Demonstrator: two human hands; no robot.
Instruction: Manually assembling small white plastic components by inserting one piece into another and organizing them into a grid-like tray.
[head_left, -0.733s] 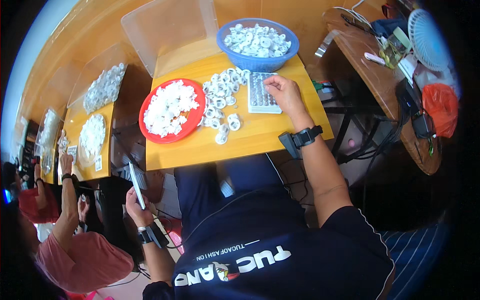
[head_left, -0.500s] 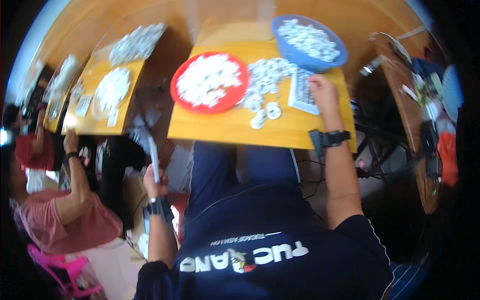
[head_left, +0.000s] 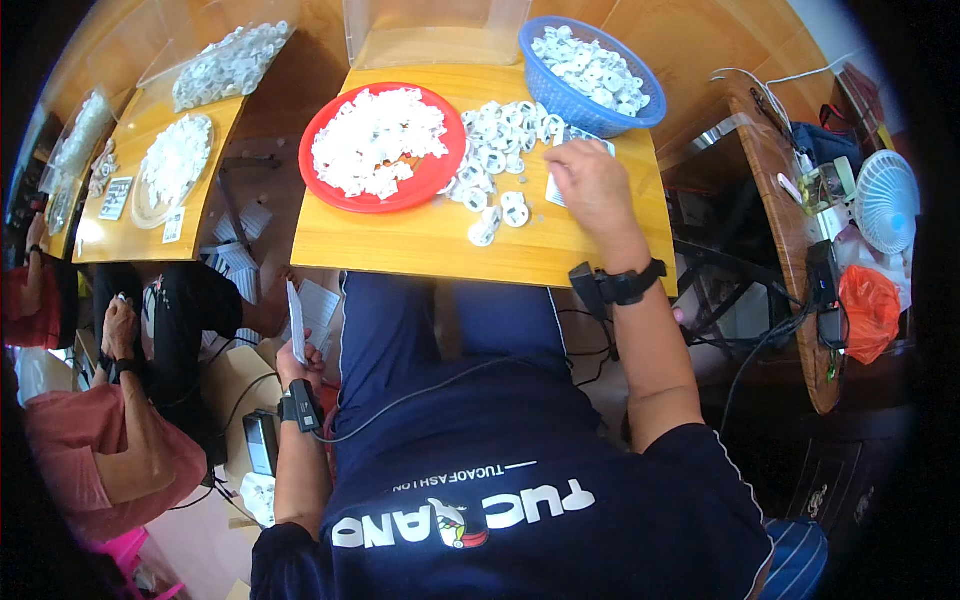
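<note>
My left hand [head_left: 301,366], low beside my left thigh, is closed on a thin white card [head_left: 296,322] seen nearly edge-on. Over the table's right side, my right hand [head_left: 592,185] has its fingers bent together; whatever may be between them is hidden. Beneath it lies a white sheet with dark print [head_left: 556,190], mostly covered by the hand. Loose round white plastic pieces [head_left: 493,160] are heaped just left of it, two lying closer to me. A red plate [head_left: 312,178] piled with small white pieces stands further left. Behind my hand, a blue basket [head_left: 572,108] holds more round pieces.
A clear plastic box [head_left: 435,45] stands at the table's back. On the left, a co-worker sits at another yellow table [head_left: 110,235] with a bowl of white pieces. A brown side table [head_left: 775,170] at right carries a fan [head_left: 887,203], cables and an orange bag [head_left: 868,315].
My right hand has shifted from the sheet's right edge to over the sheet, covering most of it. My left hand still holds the card. The co-worker's raised hand has come down.
</note>
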